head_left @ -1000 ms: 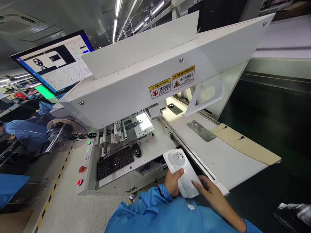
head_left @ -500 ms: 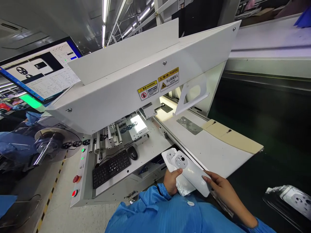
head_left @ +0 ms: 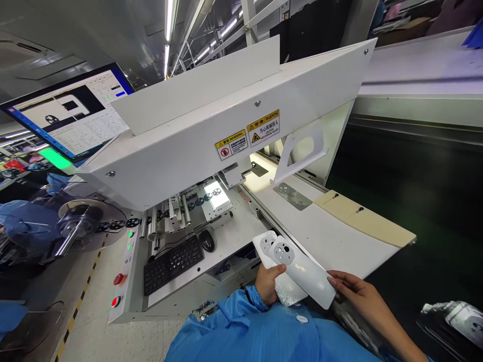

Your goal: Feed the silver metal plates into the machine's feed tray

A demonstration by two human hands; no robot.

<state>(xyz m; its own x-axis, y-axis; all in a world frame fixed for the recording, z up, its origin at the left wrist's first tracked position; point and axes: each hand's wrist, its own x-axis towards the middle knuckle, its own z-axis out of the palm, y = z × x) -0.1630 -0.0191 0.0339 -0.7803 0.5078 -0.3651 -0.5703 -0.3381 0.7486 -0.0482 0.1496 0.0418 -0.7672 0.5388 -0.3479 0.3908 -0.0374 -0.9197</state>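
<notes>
My left hand (head_left: 267,285) is closed round the lower left side of two overlapping phone back covers, its thumb lying on top of them. The upper one is a pale grey-white phone back cover (head_left: 307,274) with a round grey camera area full of holes. Partly hidden beneath it lies a second white phone back cover (head_left: 290,292), fanned out to the left. My right hand (head_left: 354,291) pinches the right end of the upper cover between fingers and thumb. Both covers are above my lap, in front of the machine's edge.
Ahead stands a white machine (head_left: 211,136) with warning labels. A grey patterned panel (head_left: 292,195) lies on its white belt (head_left: 320,231), beside a cream guide plate (head_left: 362,218). Left are a keyboard (head_left: 173,264), mouse (head_left: 206,241), red button (head_left: 119,279) and monitor (head_left: 71,113). Covers in a black tray (head_left: 437,327) lie right.
The view has shifted slightly. My hands and the two covers keep nearly the same pose, with my right hand a little further right. The picture on the monitor has changed.
</notes>
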